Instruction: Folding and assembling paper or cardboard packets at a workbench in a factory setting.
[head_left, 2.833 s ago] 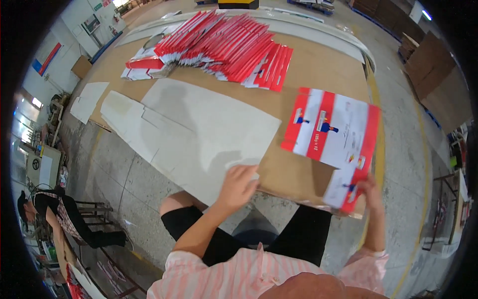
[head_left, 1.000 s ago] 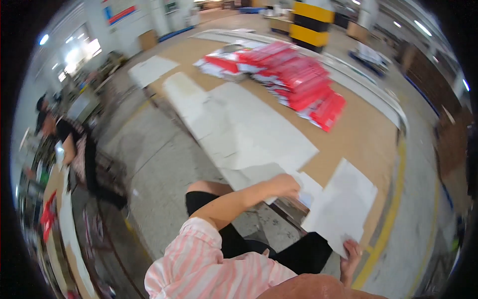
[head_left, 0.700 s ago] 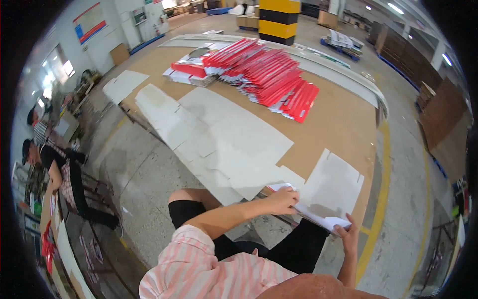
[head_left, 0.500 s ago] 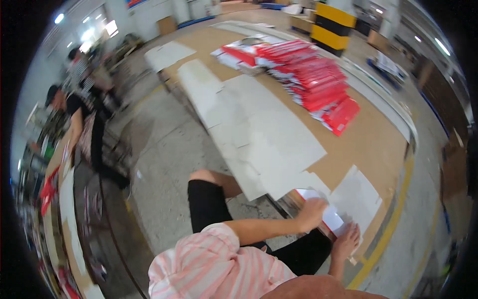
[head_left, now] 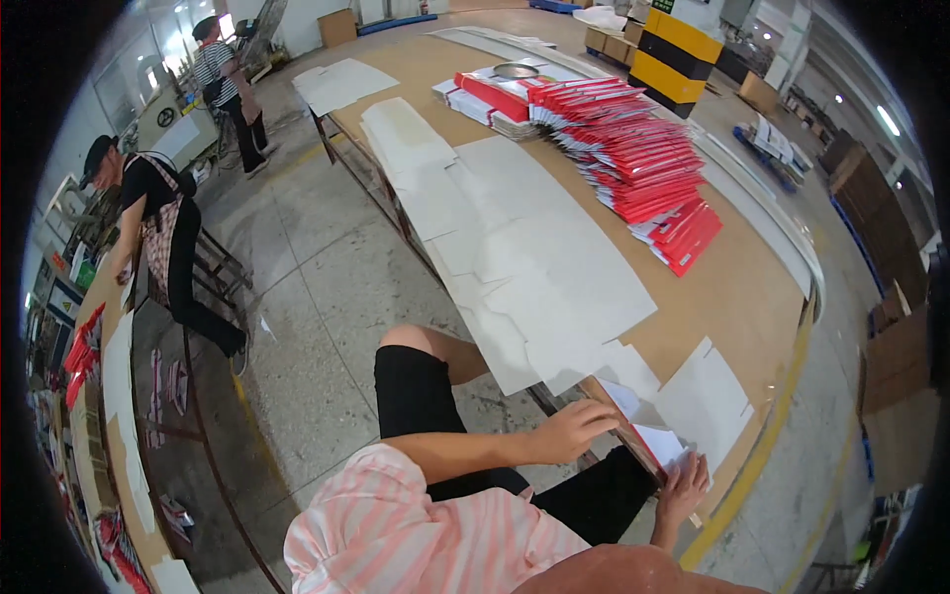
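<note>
A partly folded white card lies at the near edge of the table. The right hand rests on it, fingers extended; the left hand curls beside that edge, its hold unclear. Red packets lie toward the far edge.

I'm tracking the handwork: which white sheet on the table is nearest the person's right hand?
The white sheet at the near-right corner of the table, its near edge at the right hand; the other sheets lie farther left.
</note>
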